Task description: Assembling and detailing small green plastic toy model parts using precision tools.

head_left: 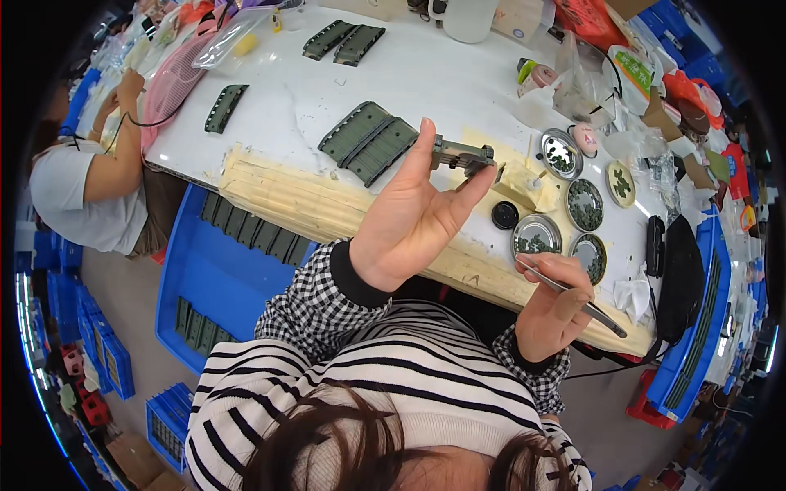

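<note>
My left hand (409, 217) is raised over the table edge, palm up, with a small olive-green molded part (463, 154) pinched between thumb and fingers. Its kind I cannot make out. In my right hand (550, 319) is a pair of metal tweezers (607, 319), its tips pointing up and left, just below a round metal dish (536, 250) of tiny dark green pieces. Beyond the left hand lies a block of ribbed green molded parts (368, 141) set side by side. A small black round cup (505, 215) sits between the dish and a yellowish block (524, 184).
More dishes of small green pieces (584, 204) stand at the right. Further green parts (344, 41) lie at the back. A blue bin (184, 270) holding rows of green parts is below the table's left side. At far left, another person (90, 192) sits at the table.
</note>
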{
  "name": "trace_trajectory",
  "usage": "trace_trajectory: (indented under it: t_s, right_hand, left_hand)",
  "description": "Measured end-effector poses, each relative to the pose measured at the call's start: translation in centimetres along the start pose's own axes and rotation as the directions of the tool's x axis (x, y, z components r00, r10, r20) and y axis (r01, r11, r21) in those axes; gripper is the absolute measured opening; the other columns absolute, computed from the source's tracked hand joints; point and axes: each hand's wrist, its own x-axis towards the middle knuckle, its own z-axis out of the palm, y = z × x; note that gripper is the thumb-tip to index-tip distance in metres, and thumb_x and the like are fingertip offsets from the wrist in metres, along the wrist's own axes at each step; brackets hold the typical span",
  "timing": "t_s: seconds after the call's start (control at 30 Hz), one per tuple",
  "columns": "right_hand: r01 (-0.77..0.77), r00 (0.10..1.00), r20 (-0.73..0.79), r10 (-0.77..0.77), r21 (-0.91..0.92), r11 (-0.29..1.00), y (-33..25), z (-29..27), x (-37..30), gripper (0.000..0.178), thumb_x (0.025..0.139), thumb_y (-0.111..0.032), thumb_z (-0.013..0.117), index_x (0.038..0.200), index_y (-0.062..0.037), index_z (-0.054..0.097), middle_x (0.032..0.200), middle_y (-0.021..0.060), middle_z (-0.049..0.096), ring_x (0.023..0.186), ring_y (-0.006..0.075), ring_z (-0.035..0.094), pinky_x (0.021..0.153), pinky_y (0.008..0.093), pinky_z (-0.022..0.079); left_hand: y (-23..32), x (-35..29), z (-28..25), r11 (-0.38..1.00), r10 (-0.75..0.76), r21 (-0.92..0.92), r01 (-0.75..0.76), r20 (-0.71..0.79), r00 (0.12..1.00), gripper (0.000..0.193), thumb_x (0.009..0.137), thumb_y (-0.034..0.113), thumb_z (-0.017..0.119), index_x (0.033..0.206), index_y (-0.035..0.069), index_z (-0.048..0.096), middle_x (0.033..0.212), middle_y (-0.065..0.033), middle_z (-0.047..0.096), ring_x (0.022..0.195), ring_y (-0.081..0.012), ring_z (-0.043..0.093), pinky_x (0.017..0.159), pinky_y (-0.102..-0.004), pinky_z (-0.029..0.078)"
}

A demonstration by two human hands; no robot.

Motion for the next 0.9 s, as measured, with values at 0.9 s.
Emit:
trace_trajectory:
  t_s: [0.9]
  right_hand:
    - [0.240,0.970,0.075,-0.231,-0.143,0.960,-0.5,0.0,2.4,0.066,0.077,-0.029,0.080,0.122,0.0001,0.041,0.123,0.0239,0.052,0.109,0.0318,0.060,0.098,0.0409,0.045]
  left_hand:
    - [-4.1,-1.6,0.3,0.918,0.063,0.392,-0.051,-0.018,0.998,0.037,0.098,0.035,0.051,0.120,0.007,0.040,0.116,-0.0109,0.054,0.110,-0.0214,0.057,0.100,-0.0354,0.049]
